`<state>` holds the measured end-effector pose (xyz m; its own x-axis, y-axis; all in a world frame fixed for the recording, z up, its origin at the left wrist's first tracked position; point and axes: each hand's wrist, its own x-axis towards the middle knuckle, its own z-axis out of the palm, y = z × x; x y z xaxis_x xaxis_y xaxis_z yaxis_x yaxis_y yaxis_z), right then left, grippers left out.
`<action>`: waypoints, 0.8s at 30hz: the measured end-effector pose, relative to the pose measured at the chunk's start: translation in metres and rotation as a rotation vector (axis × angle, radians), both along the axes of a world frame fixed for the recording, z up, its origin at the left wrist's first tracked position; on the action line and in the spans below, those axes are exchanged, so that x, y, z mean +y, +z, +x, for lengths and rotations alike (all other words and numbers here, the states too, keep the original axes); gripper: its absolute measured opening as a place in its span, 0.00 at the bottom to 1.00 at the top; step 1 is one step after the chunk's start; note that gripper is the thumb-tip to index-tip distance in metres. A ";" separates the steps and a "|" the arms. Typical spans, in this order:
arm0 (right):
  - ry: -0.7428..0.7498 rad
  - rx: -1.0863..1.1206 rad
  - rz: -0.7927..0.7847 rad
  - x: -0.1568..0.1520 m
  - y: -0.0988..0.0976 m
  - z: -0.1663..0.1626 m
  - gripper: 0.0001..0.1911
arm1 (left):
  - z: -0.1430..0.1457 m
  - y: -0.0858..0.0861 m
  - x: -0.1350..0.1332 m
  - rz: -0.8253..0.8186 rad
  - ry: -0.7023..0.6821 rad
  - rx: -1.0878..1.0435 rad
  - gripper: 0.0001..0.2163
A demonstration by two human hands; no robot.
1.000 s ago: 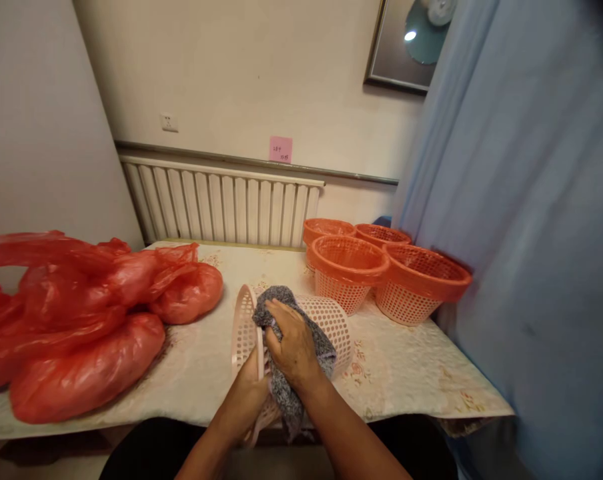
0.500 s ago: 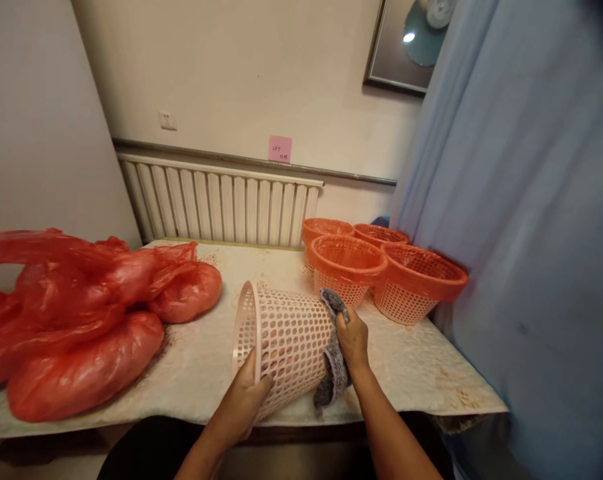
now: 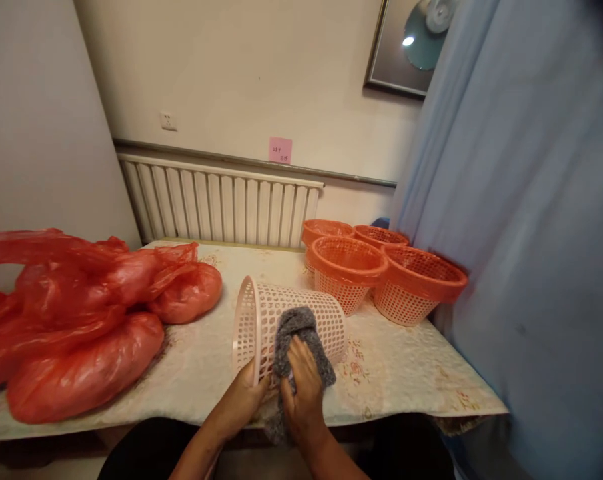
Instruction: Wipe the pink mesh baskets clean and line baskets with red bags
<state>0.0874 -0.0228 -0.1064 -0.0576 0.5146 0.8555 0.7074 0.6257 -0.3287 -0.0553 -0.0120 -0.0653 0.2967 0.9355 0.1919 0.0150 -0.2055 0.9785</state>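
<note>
Because the pale pink basket (image 3: 294,313) lies on its side near the front edge of the table (image 3: 411,377), it rests on a curved wall and could roll. Only the left hand (image 3: 242,400), thumb and fingers clamped on the rim, steadies it. The right hand (image 3: 305,393) lies on the near wall, fingers close together, pressing a bunched grey cloth (image 3: 297,328) against the lattice. A hard push there might flex the thin plastic or snag the cloth in the holes — and a loosened rim grip could let the basket slide off the front edge. The orange baskets (image 3: 349,263) at the back right corner and the red bags (image 3: 81,327) on the left side lie well apart.
</note>
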 end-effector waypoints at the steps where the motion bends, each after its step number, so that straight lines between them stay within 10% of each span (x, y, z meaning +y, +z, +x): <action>1: 0.047 -0.019 0.017 -0.002 0.005 -0.005 0.29 | -0.001 -0.002 -0.001 0.000 -0.006 0.005 0.20; 18: 0.108 -0.014 -0.182 0.058 0.117 -0.031 0.20 | -0.011 -0.027 -0.020 -0.014 -0.046 0.164 0.11; 24: 0.100 0.006 -0.215 0.063 0.116 -0.032 0.21 | -0.010 -0.036 -0.022 -0.027 -0.086 0.157 0.11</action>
<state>0.0555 0.0407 0.0101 -0.1127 0.6773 0.7270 0.6427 0.6076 -0.4665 -0.0655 -0.0335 -0.1009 0.4005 0.9095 0.1118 0.1513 -0.1860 0.9708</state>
